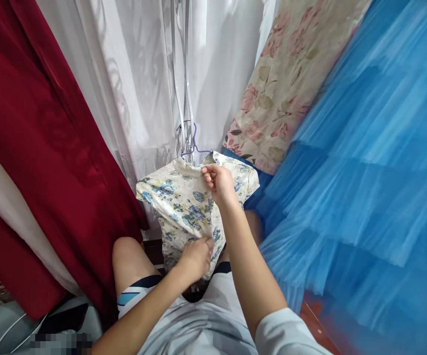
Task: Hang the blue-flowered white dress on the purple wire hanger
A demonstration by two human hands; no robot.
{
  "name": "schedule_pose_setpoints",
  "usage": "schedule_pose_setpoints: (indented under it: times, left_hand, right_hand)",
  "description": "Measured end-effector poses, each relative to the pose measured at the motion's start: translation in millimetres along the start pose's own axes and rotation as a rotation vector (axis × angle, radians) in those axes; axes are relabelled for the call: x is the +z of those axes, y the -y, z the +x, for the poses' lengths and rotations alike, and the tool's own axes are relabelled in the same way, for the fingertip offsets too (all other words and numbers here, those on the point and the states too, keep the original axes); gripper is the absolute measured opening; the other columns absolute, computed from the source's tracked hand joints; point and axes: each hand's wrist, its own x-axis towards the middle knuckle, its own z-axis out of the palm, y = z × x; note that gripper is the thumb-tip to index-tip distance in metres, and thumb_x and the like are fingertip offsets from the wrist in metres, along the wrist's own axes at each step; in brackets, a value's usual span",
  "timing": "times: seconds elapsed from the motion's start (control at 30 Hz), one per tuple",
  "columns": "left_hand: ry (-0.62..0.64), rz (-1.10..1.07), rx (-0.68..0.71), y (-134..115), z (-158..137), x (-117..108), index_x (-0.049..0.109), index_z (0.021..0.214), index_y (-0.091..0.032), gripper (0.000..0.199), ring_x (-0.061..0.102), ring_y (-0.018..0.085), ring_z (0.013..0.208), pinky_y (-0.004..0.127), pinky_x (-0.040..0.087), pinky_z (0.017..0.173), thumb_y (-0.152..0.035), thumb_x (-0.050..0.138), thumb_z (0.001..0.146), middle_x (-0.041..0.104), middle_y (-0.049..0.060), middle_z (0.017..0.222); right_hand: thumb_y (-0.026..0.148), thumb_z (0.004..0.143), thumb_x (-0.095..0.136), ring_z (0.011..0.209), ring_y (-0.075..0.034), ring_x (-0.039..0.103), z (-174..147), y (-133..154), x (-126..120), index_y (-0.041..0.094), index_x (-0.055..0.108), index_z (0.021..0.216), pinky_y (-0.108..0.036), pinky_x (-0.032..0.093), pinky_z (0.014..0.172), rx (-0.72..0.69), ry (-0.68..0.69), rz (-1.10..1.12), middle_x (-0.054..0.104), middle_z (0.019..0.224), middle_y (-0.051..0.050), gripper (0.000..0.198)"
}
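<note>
A short-sleeved floral shirt [187,202], cream with blue flowers, hangs on a purple wire hanger [195,143] between my knees. At the collar, my right hand [218,182] pinches the edge of the front opening between thumb and fingers. Lower down, my left hand [197,256] is curled on the front edge of the shirt, its fingers slightly blurred. The hanger's hook is caught on white straps [183,98] that come down from above. Part of the shirt's lower end is hidden behind my left hand and forearm.
White drapes [135,74] hang behind the shirt, with dark red cloth [61,148] on the left. To the right are a floral fabric [272,98] and layered blue tulle [364,172]. A dark flat object [65,318] and a white cable [8,331] lie at lower left.
</note>
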Motion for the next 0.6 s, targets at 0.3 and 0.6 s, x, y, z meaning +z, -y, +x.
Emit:
schedule_pose_setpoints:
  times: [0.3, 0.6]
  left_hand:
    - [-0.649, -0.55, 0.303, 14, 50, -153, 0.067, 0.108, -0.024, 0.021, 0.058, 0.019, 0.085, 0.026, 0.042, 0.08, -0.027, 0.054, 0.092, 0.064, 0.004, 0.088]
    - [-1.08, -0.49, 0.192, 26, 77, -174, 0.063, 0.093, -0.018, 0.014, 0.059, 0.015, 0.084, 0.024, 0.043, 0.082, -0.03, 0.055, 0.092, 0.063, 0.003, 0.087]
  right_hand:
    - [0.034, 0.075, 0.058, 0.035, -0.007, 0.032, -27, -19, 5, 0.017, 0.062, 0.062, -0.022, 0.021, 0.037, -0.134, 0.04, -0.119, 0.045, 0.04, 0.004, 0.022]
    - [0.03, 0.079, 0.053, 0.039, -0.009, 0.036, -12, -65, -14, 0.018, 0.058, 0.052, -0.023, 0.026, 0.044, -0.242, -0.064, -0.381, 0.042, 0.038, 0.005, 0.03]
